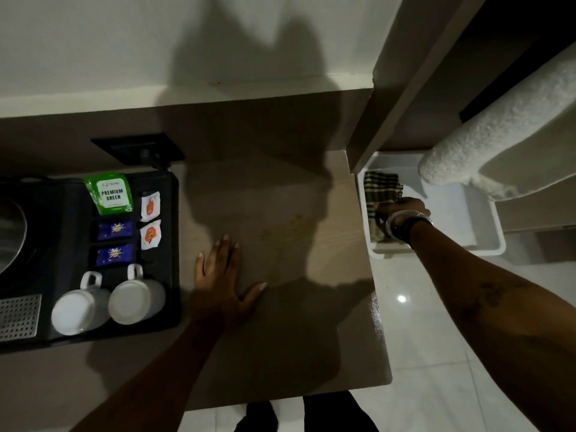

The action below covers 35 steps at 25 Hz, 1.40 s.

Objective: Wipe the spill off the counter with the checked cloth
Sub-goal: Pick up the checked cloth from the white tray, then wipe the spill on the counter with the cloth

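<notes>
A faint yellowish spill (288,227) marks the wood-grain counter (280,322) near its right side. The checked cloth (381,188), dark green and cream, lies in a white bin (486,241) on the floor to the right of the counter. My right hand (400,210) reaches down into the bin, fingers closed on the cloth; bangles circle the wrist. My left hand (223,275) rests flat on the counter, fingers spread, just left of the spill and holding nothing.
A black tray (168,244) at the left holds two upturned white mugs (107,302), tea sachets (110,193) and a kettle base. A black socket plate (137,149) sits behind it. A white towel (498,126) hangs over the bin. Glossy floor tiles lie to the right.
</notes>
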Motion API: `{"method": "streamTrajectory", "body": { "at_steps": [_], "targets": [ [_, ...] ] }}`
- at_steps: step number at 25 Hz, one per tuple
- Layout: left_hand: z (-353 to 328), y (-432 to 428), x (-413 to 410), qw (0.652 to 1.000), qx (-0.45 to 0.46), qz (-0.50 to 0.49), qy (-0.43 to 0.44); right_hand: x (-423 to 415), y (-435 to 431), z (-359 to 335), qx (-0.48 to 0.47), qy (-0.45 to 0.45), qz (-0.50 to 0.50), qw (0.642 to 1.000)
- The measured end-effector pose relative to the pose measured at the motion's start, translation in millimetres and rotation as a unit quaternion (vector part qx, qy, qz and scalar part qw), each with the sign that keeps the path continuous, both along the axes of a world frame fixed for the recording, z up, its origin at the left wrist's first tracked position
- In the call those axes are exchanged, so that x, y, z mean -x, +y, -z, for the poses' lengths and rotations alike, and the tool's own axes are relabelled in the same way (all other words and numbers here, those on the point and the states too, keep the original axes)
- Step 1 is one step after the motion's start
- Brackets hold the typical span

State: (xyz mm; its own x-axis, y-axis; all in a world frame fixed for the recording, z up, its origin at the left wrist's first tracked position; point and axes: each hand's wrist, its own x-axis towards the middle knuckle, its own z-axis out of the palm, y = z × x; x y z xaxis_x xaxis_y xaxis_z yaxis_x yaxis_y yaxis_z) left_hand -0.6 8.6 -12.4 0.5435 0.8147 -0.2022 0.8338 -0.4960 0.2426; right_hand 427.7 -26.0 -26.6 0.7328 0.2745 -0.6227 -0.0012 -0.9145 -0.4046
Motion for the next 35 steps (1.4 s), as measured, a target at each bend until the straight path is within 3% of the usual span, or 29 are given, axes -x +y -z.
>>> {"method": "streamTrajectory", "body": {
  "at_steps": [4,10,14,16,18,21,24,28,33,35],
  "targets": [
    [6.5,0.0,1.6,1.0,-0.002,0.009,-0.028,2.7,-1.9,-19.0,-0.137,0.014,0.016,0.99],
    [2.4,0.3,4.5,0.999,-0.008,0.029,-0.034,65.4,-31.0,-92.3,-0.169,-0.223,-0.063,0.958],
    [-14.6,-5.4,12.3,0.996,0.01,0.073,-0.052,165.9,-77.3,-108.8,-0.06,-0.34,-0.248,0.905],
    [-20.8,-9.4,34.2,0.986,-0.014,0.156,-0.054,221.9,-92.6,-101.9,0.049,-0.316,-0.314,0.894],
    [-19.7,-18.5,67.1,0.97,-0.032,0.233,-0.056,277.9,-105.9,-84.6,0.101,-0.257,-0.347,0.896],
    [-9.7,-35.3,113.1,0.955,-0.023,0.294,-0.045,330.1,-120.5,-66.4,0.077,-0.227,-0.31,0.92],
    [0.8,-41.3,136.9,0.946,-0.017,0.32,-0.052,325.9,-125.4,-60.1,0.007,-0.325,-0.281,0.903],
    [4.7,-40.0,133.0,0.951,0.009,0.297,-0.082,303.3,-116.3,-40.8,-0.007,-0.259,-0.331,0.907],
    [15.2,-38.7,136.6,0.953,-0.007,0.295,-0.07,327.9,-140.5,-13.9,-0.015,-0.263,-0.401,0.878],
    [12.7,-39.0,134.1,0.954,-0.017,0.292,-0.064,331.2,-162.9,-12.1,-0.018,-0.26,-0.384,0.886]
  ]
}}
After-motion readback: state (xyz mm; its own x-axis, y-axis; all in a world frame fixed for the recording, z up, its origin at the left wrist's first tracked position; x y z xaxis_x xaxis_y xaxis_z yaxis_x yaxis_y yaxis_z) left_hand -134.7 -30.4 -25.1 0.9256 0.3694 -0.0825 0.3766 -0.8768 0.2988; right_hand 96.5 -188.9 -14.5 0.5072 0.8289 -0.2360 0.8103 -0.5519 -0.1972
